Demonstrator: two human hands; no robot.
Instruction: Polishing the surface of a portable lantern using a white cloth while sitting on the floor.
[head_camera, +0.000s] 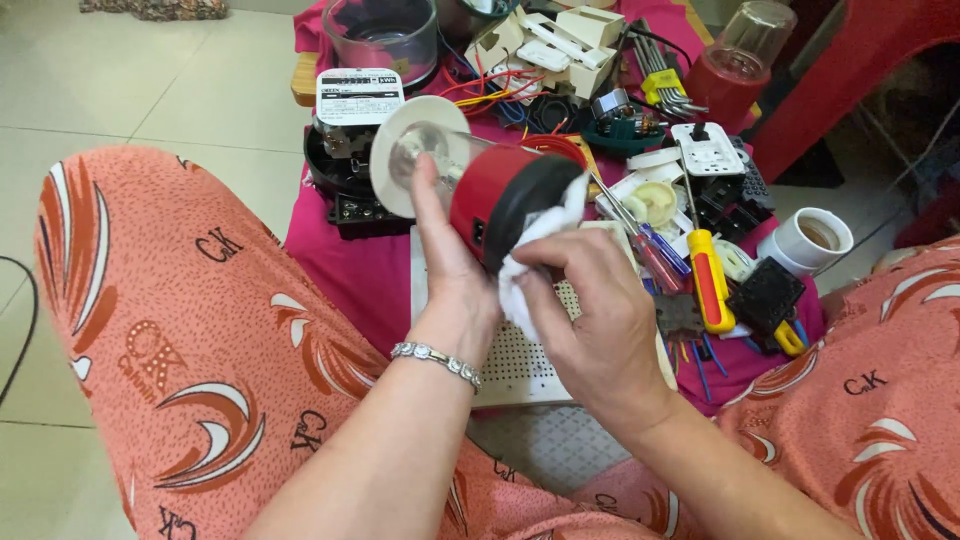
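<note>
Left hand (447, 262) clamped on one red blender base (487, 190) — right hand (590, 315) pinches one white cloth (540, 245) against it; two screwdrivers (708, 275) right of grip.

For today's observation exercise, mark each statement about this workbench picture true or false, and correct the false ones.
1. The left hand holds a red motor base. True.
2. The right hand presses a blue sponge on it. False: it holds a white cloth.
3. A bracelet is on the left wrist. True.
4. The yellow screwdriver is in the right hand. False: it lies on the pink cloth, to the right of the hands.
5. A white cup stands at the right. True.
</note>
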